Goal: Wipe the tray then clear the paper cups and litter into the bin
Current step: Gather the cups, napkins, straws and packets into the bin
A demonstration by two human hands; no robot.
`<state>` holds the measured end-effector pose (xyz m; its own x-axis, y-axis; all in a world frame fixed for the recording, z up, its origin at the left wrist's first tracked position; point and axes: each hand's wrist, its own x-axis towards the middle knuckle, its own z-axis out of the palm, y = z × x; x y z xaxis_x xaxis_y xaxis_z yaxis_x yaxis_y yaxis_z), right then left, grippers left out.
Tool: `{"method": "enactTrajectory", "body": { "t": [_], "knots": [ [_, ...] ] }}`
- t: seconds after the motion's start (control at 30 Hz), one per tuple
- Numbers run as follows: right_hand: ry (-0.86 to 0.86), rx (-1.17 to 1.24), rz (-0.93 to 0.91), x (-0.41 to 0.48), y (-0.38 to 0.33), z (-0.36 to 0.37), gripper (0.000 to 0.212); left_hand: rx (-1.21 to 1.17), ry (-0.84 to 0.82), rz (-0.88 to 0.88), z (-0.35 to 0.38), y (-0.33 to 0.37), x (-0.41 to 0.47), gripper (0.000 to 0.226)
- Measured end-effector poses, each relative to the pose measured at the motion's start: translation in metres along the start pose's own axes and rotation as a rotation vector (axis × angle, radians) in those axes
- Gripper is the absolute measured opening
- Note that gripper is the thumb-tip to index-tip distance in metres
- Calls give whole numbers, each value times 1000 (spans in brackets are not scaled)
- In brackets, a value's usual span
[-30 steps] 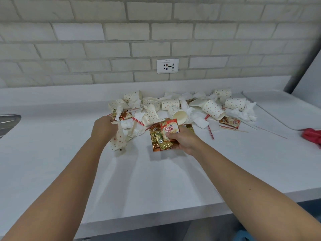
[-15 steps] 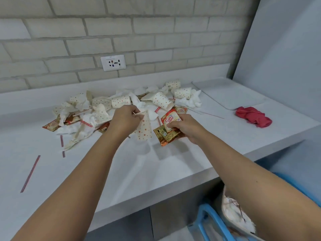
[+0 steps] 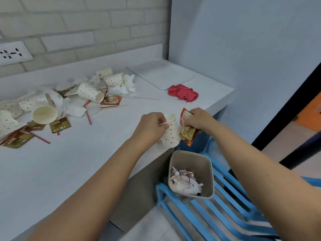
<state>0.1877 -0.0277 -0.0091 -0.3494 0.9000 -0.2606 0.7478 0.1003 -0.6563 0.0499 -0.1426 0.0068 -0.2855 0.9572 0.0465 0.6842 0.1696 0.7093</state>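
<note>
My left hand [image 3: 150, 126] grips a dotted paper cup [image 3: 171, 134] and a thin stick at the counter's front edge. Beside it my right hand [image 3: 197, 120] pinches a bunch of sachets [image 3: 186, 129], red-orange and gold. Both hang just above and behind a grey bin [image 3: 207, 173] that stands on a blue slatted rack and holds crumpled paper. More dotted cups [image 3: 90, 92], tissues, sachets and red stirrers lie heaped on the white counter to the left. The white tray [image 3: 161, 74] sits at the back right corner.
A crumpled red cloth [image 3: 183, 93] lies on the counter near the tray. The blue rack [image 3: 217, 214] fills the floor below the counter's right end. A wall socket [image 3: 12, 53] is on the brick wall at left. A doorway opens at far right.
Both hands lifted the cup and sachets off the pile and carried them right, past the counter edge toward the bin. The view swung right and down, revealing the bin.
</note>
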Motion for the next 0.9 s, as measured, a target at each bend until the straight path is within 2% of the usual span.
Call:
{"method": "enactTrajectory", "body": {
  "t": [0.17, 0.27, 0.37, 0.5, 0.67, 0.83, 0.9],
  "knots": [
    [1, -238, 83, 7, 75, 11, 18, 36, -155, -6, 60, -6, 5, 9],
    [-2, -282, 108, 8, 110, 21, 39, 108, -233, 0, 89, -14, 6, 12],
    [-11, -222, -22, 9, 122, 24, 45, 183, -305, -10, 112, -24, 7, 8],
    [-213, -188, -317, 5, 120, 28, 38, 185, -331, -17, 134, -38, 8, 4],
    [-218, -254, -312, 10, 140, 44, 23, 153, -326, -11, 146, -46, 8, 5],
    [-142, -310, -286, 8, 155, 60, 22, 129, -310, 7, 151, -54, 6, 38],
    [-119, -335, -252, 7, 161, 68, 22, 127, -307, 7, 150, -54, 6, 42]
  ]
}}
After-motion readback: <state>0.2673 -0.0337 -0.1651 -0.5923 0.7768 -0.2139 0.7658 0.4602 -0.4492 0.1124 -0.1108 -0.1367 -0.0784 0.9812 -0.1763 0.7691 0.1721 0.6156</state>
